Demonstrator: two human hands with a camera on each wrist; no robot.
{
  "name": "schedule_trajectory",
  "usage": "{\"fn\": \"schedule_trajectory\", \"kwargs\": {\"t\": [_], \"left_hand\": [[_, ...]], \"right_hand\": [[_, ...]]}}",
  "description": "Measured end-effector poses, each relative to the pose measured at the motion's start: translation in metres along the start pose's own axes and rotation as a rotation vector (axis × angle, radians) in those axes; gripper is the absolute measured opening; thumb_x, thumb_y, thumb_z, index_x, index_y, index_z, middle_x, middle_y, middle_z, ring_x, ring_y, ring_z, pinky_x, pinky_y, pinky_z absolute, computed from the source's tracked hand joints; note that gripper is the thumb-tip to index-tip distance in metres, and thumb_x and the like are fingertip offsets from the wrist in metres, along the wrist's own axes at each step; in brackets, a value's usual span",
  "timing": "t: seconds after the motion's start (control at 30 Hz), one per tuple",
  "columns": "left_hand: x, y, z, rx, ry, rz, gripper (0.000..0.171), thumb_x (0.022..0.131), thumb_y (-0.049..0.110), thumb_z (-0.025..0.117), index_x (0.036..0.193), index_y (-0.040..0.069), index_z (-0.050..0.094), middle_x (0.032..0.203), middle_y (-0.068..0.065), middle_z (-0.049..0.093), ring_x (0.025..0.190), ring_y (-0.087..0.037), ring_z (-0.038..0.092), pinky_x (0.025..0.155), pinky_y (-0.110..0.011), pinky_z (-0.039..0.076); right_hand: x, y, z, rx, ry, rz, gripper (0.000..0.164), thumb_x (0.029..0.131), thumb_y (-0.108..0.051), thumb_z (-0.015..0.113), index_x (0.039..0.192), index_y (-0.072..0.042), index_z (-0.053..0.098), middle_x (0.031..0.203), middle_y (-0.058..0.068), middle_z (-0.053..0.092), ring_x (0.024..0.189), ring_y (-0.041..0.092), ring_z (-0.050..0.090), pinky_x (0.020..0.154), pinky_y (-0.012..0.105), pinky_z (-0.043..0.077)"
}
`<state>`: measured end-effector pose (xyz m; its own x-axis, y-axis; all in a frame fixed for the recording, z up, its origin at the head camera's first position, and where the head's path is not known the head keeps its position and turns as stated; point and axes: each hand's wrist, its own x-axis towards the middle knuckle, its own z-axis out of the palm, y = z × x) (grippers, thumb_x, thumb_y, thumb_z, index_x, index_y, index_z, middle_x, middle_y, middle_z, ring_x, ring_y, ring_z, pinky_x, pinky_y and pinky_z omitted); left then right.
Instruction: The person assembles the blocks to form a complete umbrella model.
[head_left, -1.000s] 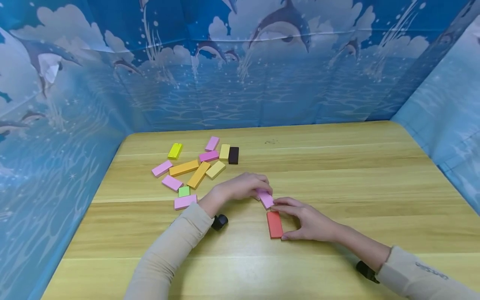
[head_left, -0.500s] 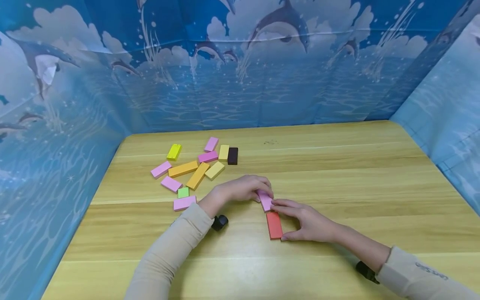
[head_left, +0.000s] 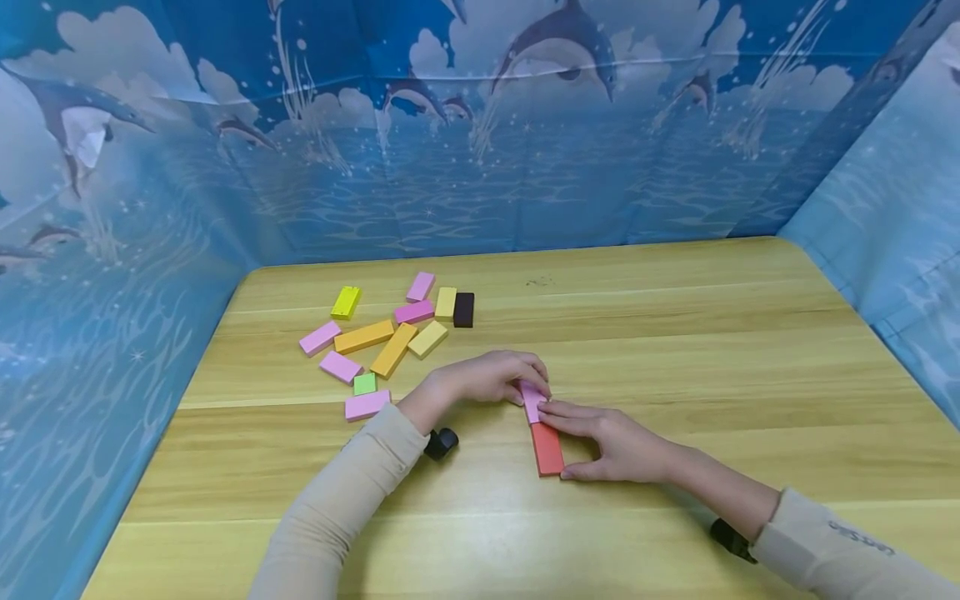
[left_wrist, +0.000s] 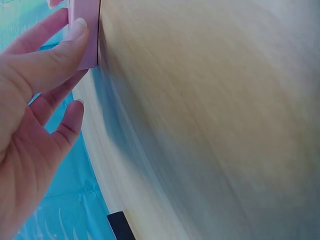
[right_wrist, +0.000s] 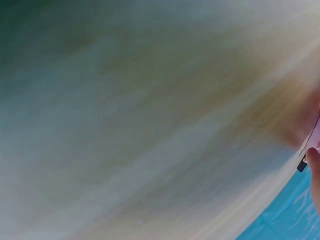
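My left hand (head_left: 491, 375) pinches a pink rectangular block (head_left: 532, 403) between thumb and fingers at its far end. In the left wrist view the thumb lies on one face of that pink block (left_wrist: 89, 45), with fingers behind it. A red rectangular block (head_left: 547, 450) lies flat on the table, its far end against the near end of the pink one. My right hand (head_left: 618, 446) is at the right of both blocks. Its extended fingertips touch the pink block's right side close to the joint, and its thumb touches the red block's near right corner.
Left of the hands several loose blocks lie on the wooden table (head_left: 675, 333): pink ones (head_left: 367, 406), orange ones (head_left: 393, 350), pale yellow ones (head_left: 428, 339), a bright yellow one (head_left: 346, 302), a green one (head_left: 365, 383) and a black one (head_left: 464, 309). A dolphin-print curtain (head_left: 450, 200) surrounds the table.
The pink block has moved toward the red one and straightened; the gap between them has closed. My left hand has shifted slightly right with it. The right hand has barely moved.
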<state>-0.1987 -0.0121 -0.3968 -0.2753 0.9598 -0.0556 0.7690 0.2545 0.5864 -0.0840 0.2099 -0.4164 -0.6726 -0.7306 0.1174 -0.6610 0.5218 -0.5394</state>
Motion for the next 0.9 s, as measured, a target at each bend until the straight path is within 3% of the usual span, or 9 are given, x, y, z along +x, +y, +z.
{"fn": "schedule_trajectory", "kwargs": {"t": [0.43,0.9], "left_hand": [[0.0026,-0.0003,0.0006,-0.058,-0.002,-0.042,0.032,0.084,-0.001,0.065,0.115,0.007,0.066,0.120,-0.004,0.055,0.112,-0.013,0.049,0.096,-0.018,0.035],[0.0023,-0.0071,0.0032,-0.126,0.028,-0.030,0.037,0.083,-0.002,0.066,0.120,0.003,0.062,0.118,-0.005,0.059,0.109,-0.013,0.051,0.094,-0.018,0.037]], "right_hand": [[0.0030,-0.0002,-0.0035,-0.045,-0.038,-0.061,0.064,0.086,-0.035,0.067,0.138,-0.005,0.045,0.144,0.012,0.039,0.129,0.028,0.040,0.096,0.042,0.041],[0.0044,0.0012,-0.0053,-0.105,-0.080,-0.105,0.058,0.089,-0.036,0.063,0.135,-0.005,0.048,0.140,0.013,0.043,0.128,0.028,0.041,0.095,0.044,0.042]]}}
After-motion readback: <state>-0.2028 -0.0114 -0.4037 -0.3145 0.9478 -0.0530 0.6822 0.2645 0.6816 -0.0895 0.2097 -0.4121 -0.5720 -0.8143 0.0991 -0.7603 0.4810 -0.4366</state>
